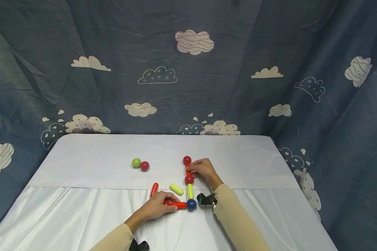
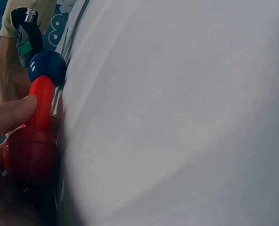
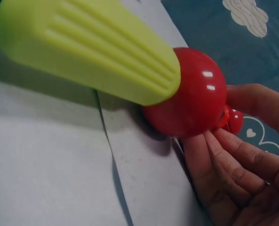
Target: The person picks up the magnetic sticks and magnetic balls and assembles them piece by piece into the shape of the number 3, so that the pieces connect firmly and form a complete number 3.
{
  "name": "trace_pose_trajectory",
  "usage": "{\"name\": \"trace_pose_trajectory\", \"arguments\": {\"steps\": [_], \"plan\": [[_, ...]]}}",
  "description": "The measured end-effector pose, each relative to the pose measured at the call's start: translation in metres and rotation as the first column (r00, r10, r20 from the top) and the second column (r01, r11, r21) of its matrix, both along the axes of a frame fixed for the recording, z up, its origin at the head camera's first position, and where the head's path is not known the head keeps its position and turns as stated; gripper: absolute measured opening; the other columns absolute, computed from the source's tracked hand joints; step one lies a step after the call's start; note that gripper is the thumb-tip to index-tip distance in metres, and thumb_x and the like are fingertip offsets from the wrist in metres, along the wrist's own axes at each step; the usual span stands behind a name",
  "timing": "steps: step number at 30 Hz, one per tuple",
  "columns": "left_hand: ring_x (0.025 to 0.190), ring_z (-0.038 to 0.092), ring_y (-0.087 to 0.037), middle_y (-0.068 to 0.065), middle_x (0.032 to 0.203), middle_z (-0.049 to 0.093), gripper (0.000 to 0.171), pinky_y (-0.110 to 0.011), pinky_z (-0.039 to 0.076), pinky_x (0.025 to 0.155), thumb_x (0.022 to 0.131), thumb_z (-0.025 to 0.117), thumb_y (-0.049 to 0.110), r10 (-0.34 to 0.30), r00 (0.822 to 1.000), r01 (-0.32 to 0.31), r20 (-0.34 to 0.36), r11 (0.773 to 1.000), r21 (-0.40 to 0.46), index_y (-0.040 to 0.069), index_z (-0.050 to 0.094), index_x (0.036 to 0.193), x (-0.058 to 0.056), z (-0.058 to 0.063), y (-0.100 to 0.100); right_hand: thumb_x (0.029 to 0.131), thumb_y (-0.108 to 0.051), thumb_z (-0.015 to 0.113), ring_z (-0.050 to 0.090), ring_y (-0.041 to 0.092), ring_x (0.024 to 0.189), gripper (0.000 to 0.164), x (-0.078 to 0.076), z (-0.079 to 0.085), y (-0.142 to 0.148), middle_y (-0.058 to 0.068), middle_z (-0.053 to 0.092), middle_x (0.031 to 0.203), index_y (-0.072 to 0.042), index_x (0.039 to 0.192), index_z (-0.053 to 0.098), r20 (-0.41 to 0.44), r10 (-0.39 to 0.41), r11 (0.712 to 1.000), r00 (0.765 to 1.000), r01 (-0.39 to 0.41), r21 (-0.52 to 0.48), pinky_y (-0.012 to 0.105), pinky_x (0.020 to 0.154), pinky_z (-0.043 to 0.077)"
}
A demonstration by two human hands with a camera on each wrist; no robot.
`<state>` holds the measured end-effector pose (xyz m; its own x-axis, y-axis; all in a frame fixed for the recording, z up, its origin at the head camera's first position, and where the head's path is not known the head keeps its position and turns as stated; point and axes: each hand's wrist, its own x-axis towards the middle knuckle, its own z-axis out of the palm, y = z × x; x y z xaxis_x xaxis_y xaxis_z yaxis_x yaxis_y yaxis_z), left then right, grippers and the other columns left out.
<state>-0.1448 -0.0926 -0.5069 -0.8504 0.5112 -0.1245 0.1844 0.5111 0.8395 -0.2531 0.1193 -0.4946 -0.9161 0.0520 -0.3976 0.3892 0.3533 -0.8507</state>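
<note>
A chain of toy rods and balls lies on the table. At its far end a red ball (image 1: 187, 160) joins a red rod (image 1: 187, 173), which my right hand (image 1: 204, 169) pinches between thumb and fingers. Nearer comes another red ball (image 3: 191, 94), then a yellow-green rod (image 3: 106, 52) down to a blue ball (image 1: 191, 205). From the blue ball a second red rod (image 2: 43, 101) runs left, with a red ball (image 2: 31, 157) at its other end. My left hand (image 1: 158, 205) grips this rod and partly covers that ball in the head view.
Beside my left hand lie another red rod (image 1: 154, 189) and a short yellow-green rod (image 1: 176, 189). Farther back, a green ball (image 1: 136, 162) sits against a red ball (image 1: 145, 166). White cloth covers the table (image 1: 238, 157); a dark cloud-print curtain (image 1: 207, 87) hangs behind it.
</note>
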Motion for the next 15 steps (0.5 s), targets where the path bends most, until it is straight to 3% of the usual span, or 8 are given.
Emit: {"name": "trace_pose_trajectory", "arguments": {"steps": [8, 15], "plan": [[0.081, 0.049, -0.010, 0.008, 0.084, 0.058, 0.015, -0.028, 0.038, 0.074, 0.083, 0.074, 0.018, -0.022, 1.000, 0.022, 0.001, 1.000, -0.014, 0.015, 0.072, 0.098, 0.0029, -0.0026, -0.0010, 0.079, -0.015, 0.079, 0.067, 0.016, 0.066, 0.030, 0.0052, -0.0088, -0.0009, 0.012, 0.069, 0.093, 0.002, 0.102, 0.070, 0.006, 0.011, 1.000, 1.000, -0.011, 0.001, 0.024, 0.061, 0.054], [0.079, 0.054, -0.011, 0.006, 0.084, 0.061, 0.016, -0.026, 0.043, 0.073, 0.085, 0.072, 0.013, -0.018, 1.000, 0.018, 0.005, 1.000, 0.006, 0.010, 0.071, 0.101, 0.0003, 0.0059, 0.0007, 0.079, -0.014, 0.079, 0.068, 0.017, 0.070, 0.028, 0.0046, -0.0073, 0.0033, 0.013, 0.070, 0.094, 0.002, 0.101, 0.070, -0.012, -0.018, 1.000, 1.000, 0.018, -0.017, 0.026, 0.063, 0.054]]}}
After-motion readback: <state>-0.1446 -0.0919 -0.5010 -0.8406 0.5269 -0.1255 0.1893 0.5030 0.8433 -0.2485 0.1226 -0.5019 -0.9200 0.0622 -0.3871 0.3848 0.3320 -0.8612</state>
